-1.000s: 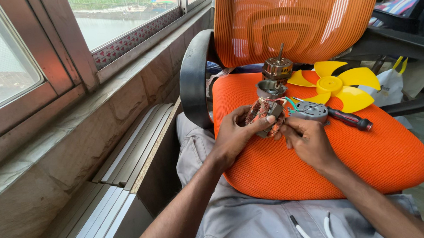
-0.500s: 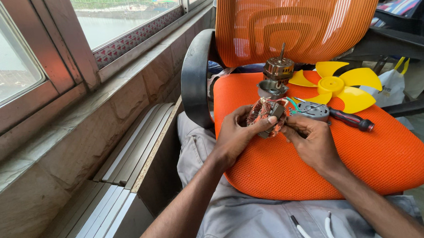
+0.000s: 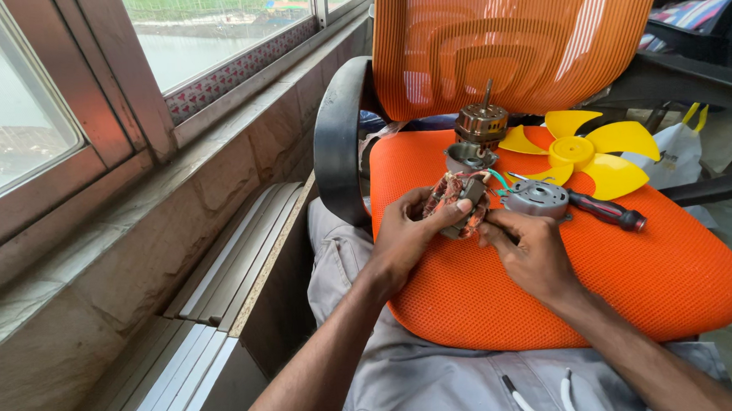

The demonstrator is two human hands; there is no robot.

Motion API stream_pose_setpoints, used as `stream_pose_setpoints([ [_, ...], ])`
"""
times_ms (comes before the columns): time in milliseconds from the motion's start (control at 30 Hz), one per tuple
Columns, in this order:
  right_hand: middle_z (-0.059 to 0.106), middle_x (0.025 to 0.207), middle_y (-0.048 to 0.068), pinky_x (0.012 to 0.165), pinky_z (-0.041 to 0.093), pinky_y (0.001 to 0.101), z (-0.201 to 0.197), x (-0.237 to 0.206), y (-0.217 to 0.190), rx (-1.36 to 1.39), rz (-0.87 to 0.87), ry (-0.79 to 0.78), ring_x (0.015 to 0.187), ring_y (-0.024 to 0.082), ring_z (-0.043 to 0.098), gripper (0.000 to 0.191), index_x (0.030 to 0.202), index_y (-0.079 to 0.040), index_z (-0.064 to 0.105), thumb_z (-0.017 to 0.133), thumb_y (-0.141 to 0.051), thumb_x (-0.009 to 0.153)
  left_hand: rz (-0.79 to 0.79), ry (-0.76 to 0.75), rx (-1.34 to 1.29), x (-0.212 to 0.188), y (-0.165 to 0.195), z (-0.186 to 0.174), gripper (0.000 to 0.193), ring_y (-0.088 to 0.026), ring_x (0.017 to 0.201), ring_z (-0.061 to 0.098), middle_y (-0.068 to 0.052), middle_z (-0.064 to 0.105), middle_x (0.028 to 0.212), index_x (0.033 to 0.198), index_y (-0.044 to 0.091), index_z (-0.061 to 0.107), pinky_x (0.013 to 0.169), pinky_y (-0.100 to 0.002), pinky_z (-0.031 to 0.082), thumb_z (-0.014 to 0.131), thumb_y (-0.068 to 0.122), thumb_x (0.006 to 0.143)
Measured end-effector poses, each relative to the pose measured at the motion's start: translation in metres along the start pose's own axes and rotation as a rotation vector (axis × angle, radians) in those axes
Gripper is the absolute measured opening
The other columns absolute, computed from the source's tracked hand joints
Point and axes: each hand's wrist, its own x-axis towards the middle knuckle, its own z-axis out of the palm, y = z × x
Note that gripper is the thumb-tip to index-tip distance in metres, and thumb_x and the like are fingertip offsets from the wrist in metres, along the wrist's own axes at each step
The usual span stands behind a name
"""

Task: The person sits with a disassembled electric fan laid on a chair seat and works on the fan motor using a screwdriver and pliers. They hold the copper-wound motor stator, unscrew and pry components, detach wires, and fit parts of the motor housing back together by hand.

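Left hand (image 3: 404, 239), fingers curled, grasping a small motor stator with copper-coloured windings and a grey metal frame (image 3: 461, 201), held just above the front of the orange mesh seat of an office chair (image 3: 558, 304). Right hand (image 3: 531, 250) closed against the lower right side of the same stator, fingertips pinching its edge; both hands thus grip one part. Thin coloured wires run from the stator toward a round grey metal motor cap (image 3: 537, 197) lying on the seat just beside the right hand. A screwdriver with a red and black handle (image 3: 605, 211) lies behind the cap, its handle pointing right. Farther back stand a grey metal housing cup (image 3: 468, 157) and, behind it, a brass-coloured rotor with an upright shaft (image 3: 481, 124). A yellow plastic fan blade with rounded lobes (image 3: 587, 151) rests flat on the seat near the orange mesh backrest (image 3: 516, 35). A stone window sill (image 3: 131, 237) and framed window (image 3: 37, 90) lie to the left.
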Motion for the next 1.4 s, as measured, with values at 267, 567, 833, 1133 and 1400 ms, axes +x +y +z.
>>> stream_pose_setpoints([
  [267,0.077,0.079,0.009,0.062,0.053,0.0283,0.001,-0.001,0.004,0.085,-0.089,0.000,0.071,0.008,0.071,0.012,0.092,0.002,0.071,0.063,-0.006,0.096,0.025,-0.070,-0.029,-0.003,0.003,0.001,0.066,-0.015,0.105,0.069,-0.012,0.073,0.116,0.131,-0.007,0.062,0.097,-0.031,0.054,0.082,0.032,0.082],
  [567,0.074,0.078,0.000,0.059,0.049,0.0230,0.006,-0.003,0.018,0.279,0.043,0.027,0.070,0.002,0.062,0.011,0.093,0.003,0.071,0.065,-0.006,0.096,0.001,0.056,0.094,0.000,-0.002,0.012,0.058,-0.013,0.091,0.067,-0.009,0.073,0.102,0.118,-0.005,0.070,0.083,-0.028,0.052,0.084,0.036,0.080],
  [833,0.055,0.066,0.001,0.055,0.040,0.0292,0.004,-0.005,0.028,0.179,0.074,-0.035,0.063,0.007,0.046,0.025,0.082,0.002,0.061,0.055,-0.010,0.103,0.035,-0.088,0.003,-0.004,0.003,0.008,0.060,-0.011,0.099,0.069,-0.007,0.075,0.110,0.125,-0.002,0.067,0.091,-0.027,0.054,0.083,0.034,0.080],
  [1133,0.072,0.087,0.005,0.073,0.052,0.0256,0.005,-0.009,0.024,0.260,-0.016,0.021,0.081,0.007,0.063,0.009,0.102,0.004,0.069,0.062,-0.001,0.098,-0.012,0.027,0.108,-0.001,0.000,0.016,0.061,-0.011,0.090,0.068,-0.007,0.075,0.102,0.115,-0.004,0.072,0.082,-0.024,0.053,0.083,0.042,0.077],
  [1400,0.078,0.094,0.011,0.073,0.057,0.0272,0.002,-0.011,0.010,0.075,-0.046,0.186,0.083,0.011,0.073,0.017,0.107,0.004,0.074,0.071,-0.001,0.091,-0.254,0.378,0.319,0.007,0.006,0.037,0.064,-0.013,0.063,0.067,-0.007,0.075,0.071,0.080,-0.003,0.080,0.059,-0.029,0.050,0.081,0.059,0.064],
])
